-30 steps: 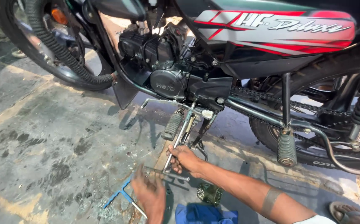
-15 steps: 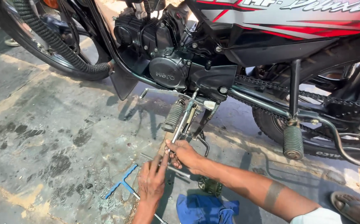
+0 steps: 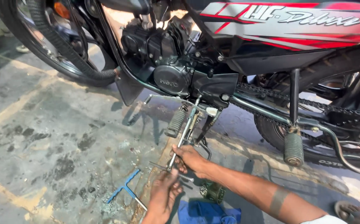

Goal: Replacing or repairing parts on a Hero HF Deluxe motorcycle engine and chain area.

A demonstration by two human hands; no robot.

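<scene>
The right hand reaches in from the lower right on a long bare forearm, which wears a dark band near the elbow. Its fingers are curled shut around the lower end of the side stand, the knuckles turned toward the camera. The left hand comes up from the bottom edge, back of the hand upward, fingers bent down over a thin metal rod just below the right hand; how tightly it grips cannot be told.

The side stand is a slim, dull silver bar that slants down and to the left from under the engine of a black and red motorcycle. A coil spring runs alongside its upper part, and a ribbed rubber footrest hangs just to its left.

The stand's foot lies inside the right fist, with the left hand close beneath it, the two hands almost touching. A blue T-handled wrench lies on the stained concrete floor to the left of the left hand, and a blue cloth sits below both hands, beside a small dark round part.
</scene>
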